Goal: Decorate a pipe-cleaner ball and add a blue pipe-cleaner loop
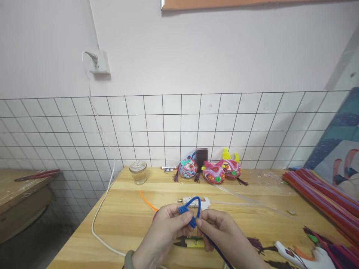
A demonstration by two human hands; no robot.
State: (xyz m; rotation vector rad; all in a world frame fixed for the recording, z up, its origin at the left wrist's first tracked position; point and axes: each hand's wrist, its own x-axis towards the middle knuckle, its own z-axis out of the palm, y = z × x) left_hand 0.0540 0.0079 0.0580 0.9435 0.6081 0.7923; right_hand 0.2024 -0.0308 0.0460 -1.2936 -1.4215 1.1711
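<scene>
I am pinching the fuzzy blue pipe cleaner (191, 209) between both closed hands, left hand (165, 231) and right hand (224, 233), near the wooden desk's (126, 220) front edge; I should be keeping the loop tight, twisting evenly.

The blue pipe cleaner (193, 209) runs off the bottom edge. Yellow-handled snips (190, 243) lie mostly hidden beneath the hands. A blurred patch (202, 157) covers something among the masks.
</scene>
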